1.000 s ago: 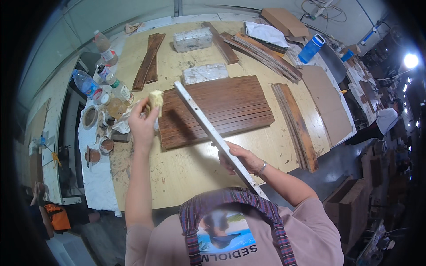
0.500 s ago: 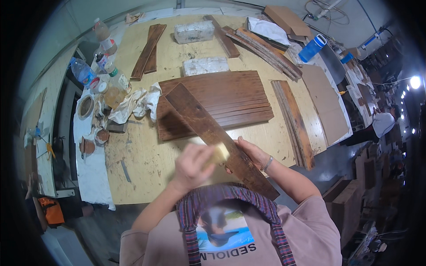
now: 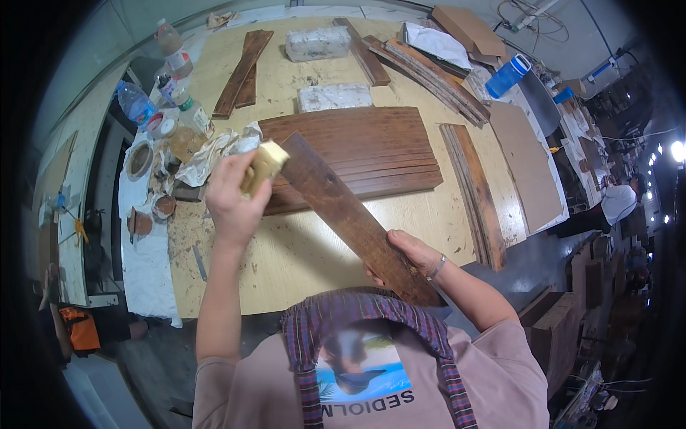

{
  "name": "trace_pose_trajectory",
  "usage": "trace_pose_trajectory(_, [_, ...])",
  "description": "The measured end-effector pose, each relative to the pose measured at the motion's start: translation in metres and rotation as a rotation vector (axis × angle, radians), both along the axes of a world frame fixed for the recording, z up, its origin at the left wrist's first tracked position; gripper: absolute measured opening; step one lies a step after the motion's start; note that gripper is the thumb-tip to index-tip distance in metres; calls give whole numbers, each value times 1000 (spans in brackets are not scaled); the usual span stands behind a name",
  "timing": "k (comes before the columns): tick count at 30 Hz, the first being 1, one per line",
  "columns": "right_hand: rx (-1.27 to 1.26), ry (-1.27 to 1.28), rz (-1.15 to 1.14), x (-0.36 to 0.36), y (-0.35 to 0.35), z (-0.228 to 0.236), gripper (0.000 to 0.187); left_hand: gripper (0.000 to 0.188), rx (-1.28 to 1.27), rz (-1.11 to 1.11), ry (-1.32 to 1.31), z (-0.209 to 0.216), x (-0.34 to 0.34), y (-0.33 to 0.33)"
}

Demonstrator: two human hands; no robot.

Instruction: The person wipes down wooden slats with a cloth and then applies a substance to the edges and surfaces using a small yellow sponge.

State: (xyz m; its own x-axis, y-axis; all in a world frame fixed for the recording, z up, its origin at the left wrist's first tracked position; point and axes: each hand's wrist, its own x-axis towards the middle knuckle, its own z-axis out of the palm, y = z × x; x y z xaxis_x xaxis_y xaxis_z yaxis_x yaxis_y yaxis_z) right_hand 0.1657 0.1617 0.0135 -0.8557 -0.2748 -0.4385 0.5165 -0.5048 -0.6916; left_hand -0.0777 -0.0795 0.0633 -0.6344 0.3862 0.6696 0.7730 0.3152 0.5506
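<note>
Across the table from where I stand, a pale worktable [image 3: 325, 268] carries a block of brown boards [image 3: 357, 146] laid side by side, with a cardboard sheet [image 3: 525, 161] to its right. A worker holds a single dark board [image 3: 350, 211] aslant above the table, its far end over the near left corner of the block; the right hand [image 3: 411, 254] clasps it near its lower end, thumb on the upper face. Two white-wrapped blocks [image 3: 318, 44] sit at the back. At right stands a blue bottle [image 3: 509, 76], its contents impossible to make out; at left, clear bottles [image 3: 136, 102] crowd beside a squat jar [image 3: 187, 144] of amber liquid, a round tub [image 3: 139, 163] and two small cups [image 3: 163, 207] with reddish-brown insides. The left hand [image 3: 236, 189] pinches a yellowish sponge [image 3: 271, 155] at the board's far end, though whether they touch I cannot tell. Half a second ago the sponge was down at mid-board, near the right hand; a second ago the board showed a narrow, pale side instead of its broad brown face.
</note>
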Motion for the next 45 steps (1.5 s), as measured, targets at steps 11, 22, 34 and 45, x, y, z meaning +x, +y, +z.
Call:
trace_pose_trajectory(11, [96, 39, -38, 0, 7, -6, 75, 33, -63, -287, -25, -28, 77, 17])
trace_pose_trajectory(22, [491, 371, -273, -64, 27, 32, 63, 39, -6, -265, 12, 10, 48, 73])
trace_pose_trajectory(34, [133, 482, -846, -102, 82, 59, 76, 35, -253, -827, -166, -30, 112, 47])
trace_pose_trajectory(45, [25, 441, -908, -75, 62, 28, 76, 36, -189, 243, -445, -90, 24, -99])
